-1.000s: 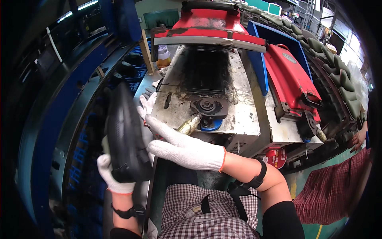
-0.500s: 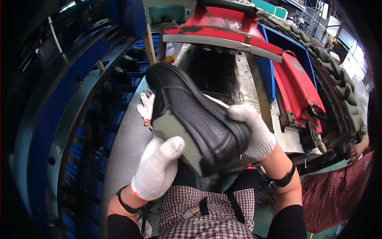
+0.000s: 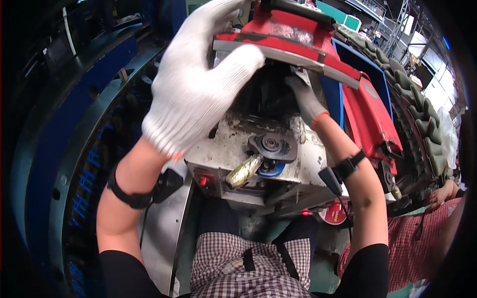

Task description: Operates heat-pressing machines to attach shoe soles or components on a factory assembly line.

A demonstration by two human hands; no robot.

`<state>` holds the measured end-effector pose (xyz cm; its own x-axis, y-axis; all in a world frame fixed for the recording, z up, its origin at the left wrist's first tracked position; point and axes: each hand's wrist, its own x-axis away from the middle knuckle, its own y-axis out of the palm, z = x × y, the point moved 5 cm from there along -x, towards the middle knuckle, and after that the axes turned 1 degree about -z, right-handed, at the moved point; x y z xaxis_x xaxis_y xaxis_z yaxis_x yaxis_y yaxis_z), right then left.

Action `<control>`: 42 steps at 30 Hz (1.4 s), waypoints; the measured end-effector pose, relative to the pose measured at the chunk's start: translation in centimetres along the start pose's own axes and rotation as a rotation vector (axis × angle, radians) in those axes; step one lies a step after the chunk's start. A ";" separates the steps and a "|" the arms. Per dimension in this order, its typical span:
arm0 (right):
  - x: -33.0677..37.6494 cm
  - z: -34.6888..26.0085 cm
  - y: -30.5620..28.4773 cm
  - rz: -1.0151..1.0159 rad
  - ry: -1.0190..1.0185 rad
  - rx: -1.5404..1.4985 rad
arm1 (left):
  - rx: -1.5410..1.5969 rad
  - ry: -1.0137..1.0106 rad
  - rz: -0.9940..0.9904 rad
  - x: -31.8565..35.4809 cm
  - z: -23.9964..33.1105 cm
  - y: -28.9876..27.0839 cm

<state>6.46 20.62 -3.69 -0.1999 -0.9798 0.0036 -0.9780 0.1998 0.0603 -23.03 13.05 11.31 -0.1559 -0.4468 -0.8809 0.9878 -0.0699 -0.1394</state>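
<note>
My left hand (image 3: 194, 94), in a white knitted glove, is raised before the left end of the machine's red lid (image 3: 288, 32). Its thumb stands well apart from the curved fingers, and nothing shows between them. Gloved too, my right hand (image 3: 305, 99) reaches under the lid, beside a dark shape (image 3: 273, 92) in the machine's bed. Shadow hides the right fingertips and the outline of that dark shape, so I cannot tell whether it is the black shoe. Below sits a round metal clamp part (image 3: 271, 144) with a tape-wrapped handle (image 3: 243, 171).
A red switch (image 3: 203, 181) is on the machine's front left. To the right stands a second red lid (image 3: 370, 119), with a row of olive-green shoe parts (image 3: 422, 102) beyond. A blue-framed rack (image 3: 64, 134) runs along the left. Another person's hand (image 3: 439, 193) is at the far right.
The black shoe has left its place between my hands and no longer shows clearly. My left hand rose toward the lid; my right hand moved forward under it. The machine's front has come into view.
</note>
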 end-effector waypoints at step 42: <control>22.1 9.6 14.9 -0.619 0.256 -1.502 | -0.510 -0.481 -1.301 3.5 -8.5 15.8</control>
<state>-13.04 2.06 -12.25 0.3392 -0.9089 -0.2425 0.0603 -0.2363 0.9698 -7.95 17.97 2.18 -0.7964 -0.5701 0.2018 0.0343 -0.3757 -0.9261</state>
